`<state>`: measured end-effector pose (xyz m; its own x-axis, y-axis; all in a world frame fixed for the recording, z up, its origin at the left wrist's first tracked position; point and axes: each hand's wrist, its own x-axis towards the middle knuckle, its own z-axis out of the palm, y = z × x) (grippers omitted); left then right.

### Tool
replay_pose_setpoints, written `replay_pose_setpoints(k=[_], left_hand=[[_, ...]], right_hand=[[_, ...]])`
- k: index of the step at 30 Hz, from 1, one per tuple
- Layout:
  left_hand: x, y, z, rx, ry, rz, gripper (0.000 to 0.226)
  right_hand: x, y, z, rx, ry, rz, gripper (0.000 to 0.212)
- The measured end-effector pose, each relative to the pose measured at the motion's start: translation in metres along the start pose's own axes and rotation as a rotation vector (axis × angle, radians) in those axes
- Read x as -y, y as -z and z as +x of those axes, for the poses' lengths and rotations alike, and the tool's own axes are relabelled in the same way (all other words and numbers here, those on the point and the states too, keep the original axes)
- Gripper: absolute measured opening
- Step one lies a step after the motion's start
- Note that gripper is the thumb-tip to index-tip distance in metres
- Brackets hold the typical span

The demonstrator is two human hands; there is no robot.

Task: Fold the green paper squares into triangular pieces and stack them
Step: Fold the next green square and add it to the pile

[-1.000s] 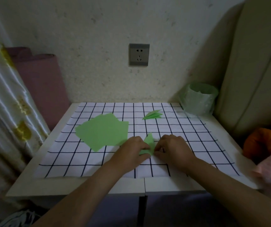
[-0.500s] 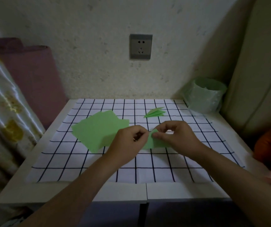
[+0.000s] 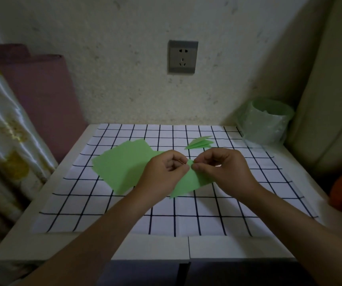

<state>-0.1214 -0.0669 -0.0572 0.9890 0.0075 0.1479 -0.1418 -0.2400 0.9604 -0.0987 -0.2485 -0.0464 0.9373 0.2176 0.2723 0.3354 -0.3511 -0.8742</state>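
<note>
Both hands, left (image 3: 163,174) and right (image 3: 220,169), pinch the folded green paper (image 3: 188,182) between them, above the table.

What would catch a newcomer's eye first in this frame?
The left hand and right hand pinch a green paper piece over the middle of the checked cloth. Loose green squares lie to their left; a small stack of folded triangles sits just behind the hands.

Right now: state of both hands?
left hand: closed, pinching the green paper piece.
right hand: closed, pinching the same piece near its top corner.
</note>
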Motion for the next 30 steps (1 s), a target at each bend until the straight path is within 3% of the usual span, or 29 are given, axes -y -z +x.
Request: replay_pose_setpoints(k=[9,14,21,25,30], left_hand=[[0.005,-0.002,-0.002,-0.106,-0.220,0.205,0.025],[0.005,0.000,-0.003,-0.089,-0.269,0.262,0.013],[0.007,0.008,0.002,-0.022,-0.359,0.351,0.006],[0.009,0.004,0.005,-0.024,-0.295,0.277,0.010],[0.007,0.002,0.012,-0.080,-0.100,0.184,0.017]], right_hand=[[0.000,-0.003,0.002,0.009,-0.041,-0.041,0.007],[0.003,-0.003,0.000,0.148,-0.014,-0.080,0.011],[0.004,-0.003,0.000,0.156,-0.026,-0.046,0.015],[0.006,-0.004,0.002,0.131,-0.139,0.094,0.013],[0.009,0.007,0.007,0.209,-0.335,0.082,0.008]])
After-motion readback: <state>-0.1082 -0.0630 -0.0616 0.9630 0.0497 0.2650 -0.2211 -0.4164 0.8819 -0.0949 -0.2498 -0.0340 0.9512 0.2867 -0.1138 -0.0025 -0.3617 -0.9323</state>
